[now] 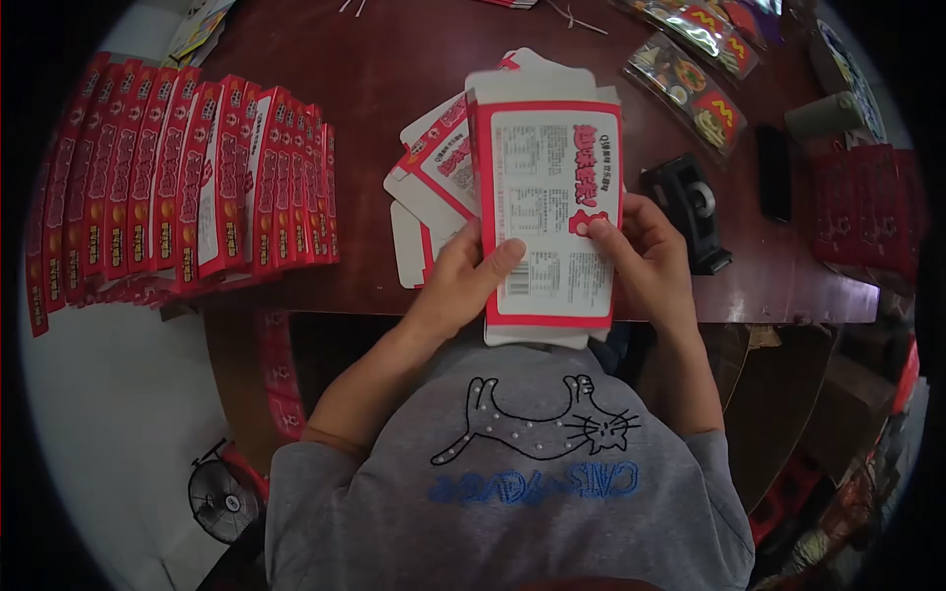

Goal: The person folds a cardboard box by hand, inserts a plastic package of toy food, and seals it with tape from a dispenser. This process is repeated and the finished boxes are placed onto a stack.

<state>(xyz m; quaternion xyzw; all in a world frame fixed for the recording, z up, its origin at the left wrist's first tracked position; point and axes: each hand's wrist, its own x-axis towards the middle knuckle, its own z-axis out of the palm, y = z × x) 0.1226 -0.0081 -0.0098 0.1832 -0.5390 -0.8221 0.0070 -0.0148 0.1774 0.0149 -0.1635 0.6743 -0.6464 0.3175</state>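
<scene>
A red and white printed cardboard box (552, 212) is held upright in front of my chest, its text and barcode panel towards me. Pale end flaps stick out at its top and bottom. My left hand (468, 281) grips its left edge, thumb on the printed panel and fingers hidden behind. On the right edge, my right hand (650, 258) holds it likewise, thumb pressing the front. Behind the box, several flat cartons (439, 163) lie fanned on the dark red table (325, 44).
Rows of red boxes (177, 177) stand packed at the left. To the right are a black tape dispenser (690, 209), several clear packets (685, 94), a dark phone-like object (774, 175), a grey-green cylinder (826, 115) and red packages (865, 212). A fan (225, 500) is at lower left.
</scene>
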